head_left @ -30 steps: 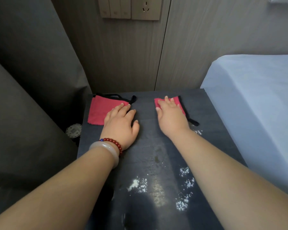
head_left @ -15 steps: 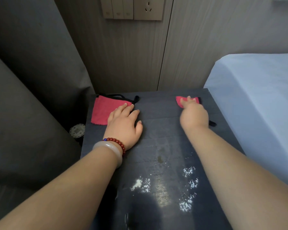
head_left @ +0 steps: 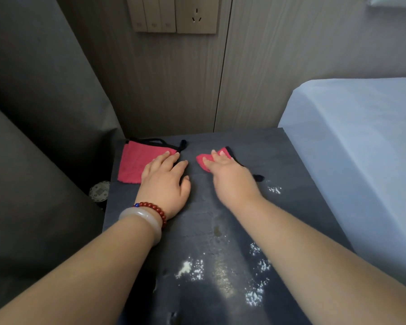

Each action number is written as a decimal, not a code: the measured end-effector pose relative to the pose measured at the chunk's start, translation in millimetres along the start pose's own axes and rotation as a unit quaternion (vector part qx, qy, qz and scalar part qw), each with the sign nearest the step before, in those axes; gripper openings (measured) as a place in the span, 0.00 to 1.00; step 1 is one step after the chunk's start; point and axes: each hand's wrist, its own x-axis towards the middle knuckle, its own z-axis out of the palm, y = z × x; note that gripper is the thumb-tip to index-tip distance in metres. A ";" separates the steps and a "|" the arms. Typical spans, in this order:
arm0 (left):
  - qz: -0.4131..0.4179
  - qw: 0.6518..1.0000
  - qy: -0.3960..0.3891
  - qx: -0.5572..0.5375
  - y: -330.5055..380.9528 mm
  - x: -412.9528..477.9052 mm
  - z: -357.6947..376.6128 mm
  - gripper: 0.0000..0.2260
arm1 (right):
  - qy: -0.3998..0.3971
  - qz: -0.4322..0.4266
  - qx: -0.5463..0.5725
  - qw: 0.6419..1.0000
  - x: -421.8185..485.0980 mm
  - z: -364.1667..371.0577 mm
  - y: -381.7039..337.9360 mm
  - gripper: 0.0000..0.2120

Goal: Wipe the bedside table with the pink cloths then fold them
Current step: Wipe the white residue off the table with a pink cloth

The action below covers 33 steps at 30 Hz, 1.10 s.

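Desk (head_left: 302, 184): wiping judged under way, unfinished.
Left pink cloth (head_left: 134, 163): lay flat at the far left corner. Left hand (head_left: 164, 181) had straight fingers, tips on its edge.
Right pink cloth (head_left: 203, 160): lay bunched at far centre, pressed under the right hand (head_left: 230, 177), fingers extended.
White powder (head_left: 188, 268): lay unwiped near the front.
Folding: not yet started.
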 end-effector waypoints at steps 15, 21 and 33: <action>0.002 1.000 0.002 -0.005 -0.6 1.4 2.5 0.26 | 0.021 0.259 -0.006 0.966 29.8 -47.0 90.5 0.27; 0.004 1.000 0.020 -0.007 -2.9 0.2 4.5 0.26 | 0.033 0.099 0.040 0.994 48.5 -8.7 13.1 0.28; 0.003 1.000 0.016 -0.018 -3.9 0.5 3.6 0.24 | -0.044 0.006 0.018 0.999 59.6 -3.7 -2.5 0.30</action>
